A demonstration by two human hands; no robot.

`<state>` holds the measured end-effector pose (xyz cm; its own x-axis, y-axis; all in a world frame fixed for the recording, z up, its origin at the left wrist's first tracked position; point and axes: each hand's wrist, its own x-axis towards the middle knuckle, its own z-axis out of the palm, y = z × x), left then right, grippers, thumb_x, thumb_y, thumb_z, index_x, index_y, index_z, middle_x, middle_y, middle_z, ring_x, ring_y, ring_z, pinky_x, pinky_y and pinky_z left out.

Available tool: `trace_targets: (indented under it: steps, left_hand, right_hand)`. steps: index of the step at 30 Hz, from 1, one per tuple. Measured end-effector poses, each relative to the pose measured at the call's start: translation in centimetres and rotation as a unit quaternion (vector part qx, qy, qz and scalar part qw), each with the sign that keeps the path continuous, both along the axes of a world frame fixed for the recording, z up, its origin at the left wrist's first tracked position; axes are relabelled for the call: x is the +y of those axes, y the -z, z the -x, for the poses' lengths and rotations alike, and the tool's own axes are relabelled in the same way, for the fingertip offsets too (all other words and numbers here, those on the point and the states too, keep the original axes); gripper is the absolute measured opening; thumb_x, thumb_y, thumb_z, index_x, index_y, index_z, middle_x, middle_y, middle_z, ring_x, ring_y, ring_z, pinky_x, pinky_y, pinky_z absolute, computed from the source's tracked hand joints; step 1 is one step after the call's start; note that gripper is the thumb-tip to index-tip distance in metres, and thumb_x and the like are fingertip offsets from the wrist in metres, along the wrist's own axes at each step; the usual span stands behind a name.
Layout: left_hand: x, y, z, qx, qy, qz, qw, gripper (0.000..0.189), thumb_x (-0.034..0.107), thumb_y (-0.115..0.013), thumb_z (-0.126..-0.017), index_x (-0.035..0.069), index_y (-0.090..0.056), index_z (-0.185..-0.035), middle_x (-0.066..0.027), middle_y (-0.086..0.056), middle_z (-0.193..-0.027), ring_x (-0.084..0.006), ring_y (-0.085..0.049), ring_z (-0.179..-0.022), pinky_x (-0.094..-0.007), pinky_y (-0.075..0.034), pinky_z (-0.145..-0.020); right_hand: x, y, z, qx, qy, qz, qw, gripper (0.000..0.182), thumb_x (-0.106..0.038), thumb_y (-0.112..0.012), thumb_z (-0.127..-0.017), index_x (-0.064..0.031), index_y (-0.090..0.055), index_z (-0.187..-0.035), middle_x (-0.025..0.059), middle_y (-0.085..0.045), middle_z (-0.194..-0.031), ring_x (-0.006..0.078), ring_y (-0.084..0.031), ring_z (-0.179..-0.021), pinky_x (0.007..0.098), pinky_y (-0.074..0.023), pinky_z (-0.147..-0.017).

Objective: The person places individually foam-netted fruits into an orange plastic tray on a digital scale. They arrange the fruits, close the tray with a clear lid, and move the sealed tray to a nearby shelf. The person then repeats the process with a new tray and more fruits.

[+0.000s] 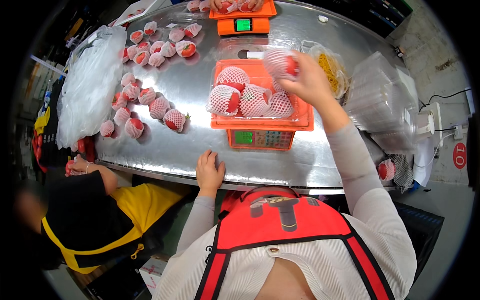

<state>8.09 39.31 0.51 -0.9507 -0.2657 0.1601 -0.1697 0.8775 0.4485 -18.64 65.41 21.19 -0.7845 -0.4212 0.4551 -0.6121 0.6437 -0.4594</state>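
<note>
My right hand [311, 77] holds a red tomato [291, 66] in a white foam net sleeve, raised over the right back part of a clear plastic clamshell box [258, 119]. Several sleeved tomatoes [255, 99] sit inside that box. The box rests on the orange tray [308, 125] of a digital scale [261, 139] with a lit green display. Its clear lid [228, 47] lies folded back behind it. My left hand [210, 170] is empty, palm down on the front edge of the steel table [161, 159], to the left of the scale.
Several sleeved tomatoes [159, 108] lie loose on the left, beside plastic bags [90, 86]. Stacked clear boxes [378, 97] and a bag of yellow rubber bands [328, 73] stand right. Another person's hands [255, 4] are at a second scale [243, 26]; a co-worker [86, 202] sits left.
</note>
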Motion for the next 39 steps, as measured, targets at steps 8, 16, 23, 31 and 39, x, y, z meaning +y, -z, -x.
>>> trace_targets:
  steps: [8, 16, 23, 31, 39]
  left_hand:
    - [0.3, -0.1, -0.2, -0.005, -0.024, -0.011, 1.0, 0.041, 0.02, -0.073, -0.077, 0.007, -0.062, -0.114, -0.0134, -0.056, -0.129, -0.036, -0.05, -0.12, -0.0462, -0.043, -0.1]
    - [0.3, -0.3, 0.3, 0.0, -0.009, -0.01, 1.0, 0.04, 0.021, -0.072, -0.077, 0.006, -0.061, -0.113, -0.0135, -0.055, -0.129, -0.0365, -0.049, -0.119, -0.0473, -0.043, -0.097]
    - [0.1, 0.2, 0.1, 0.011, -0.011, 0.0, 1.0, 0.041, 0.02, -0.072, -0.077, 0.006, -0.061, -0.113, -0.0136, -0.055, -0.128, -0.0371, -0.049, -0.119, -0.0471, -0.043, -0.098]
    - [0.3, -0.1, 0.7, 0.012, -0.009, -0.006, 1.0, 0.039, 0.021, -0.072, -0.077, 0.006, -0.062, -0.111, -0.0128, -0.056, -0.126, -0.0359, -0.051, -0.115, -0.0466, -0.044, -0.096]
    - [0.2, -0.4, 0.2, -0.004, -0.023, -0.01, 1.0, 0.04, 0.02, -0.073, -0.076, 0.009, -0.061, -0.113, -0.011, -0.056, -0.127, -0.0348, -0.05, -0.117, -0.0453, -0.044, -0.097]
  right_hand:
    - [-3.3, 0.1, -1.3, 0.095, -0.101, -0.082, 0.987, 0.057, -0.026, -0.079, -0.07, -0.0062, -0.059, -0.12, 0.0141, -0.061, -0.112, 0.0353, -0.058, -0.106, 0.0425, -0.0483, -0.088]
    - [-3.5, 2.9, -2.3, -0.002, -0.2, -0.132, 0.971, 0.059, -0.028, -0.078, -0.071, -0.0065, -0.058, -0.122, 0.0172, -0.062, -0.108, 0.0337, -0.064, -0.097, 0.0423, -0.0545, -0.078]
    - [-5.4, 1.1, -2.8, -0.116, -0.146, -0.302, 0.935, 0.069, -0.036, -0.079, -0.069, -0.0134, -0.054, -0.13, 0.0166, -0.065, -0.108, 0.0341, -0.067, -0.092, 0.0441, -0.0547, -0.076]
    - [-5.6, 0.7, -1.4, -0.177, -0.174, -0.315, 0.916, 0.082, -0.042, -0.076, -0.069, -0.0182, -0.046, -0.141, 0.0195, -0.066, -0.112, 0.0378, -0.066, -0.096, 0.0455, -0.0525, -0.08]
    - [-5.0, 4.0, -1.9, -0.177, -0.179, -0.165, 0.954, 0.076, -0.036, -0.077, -0.069, -0.012, -0.05, -0.136, 0.0205, -0.065, -0.111, 0.0378, -0.064, -0.1, 0.0444, -0.051, -0.084]
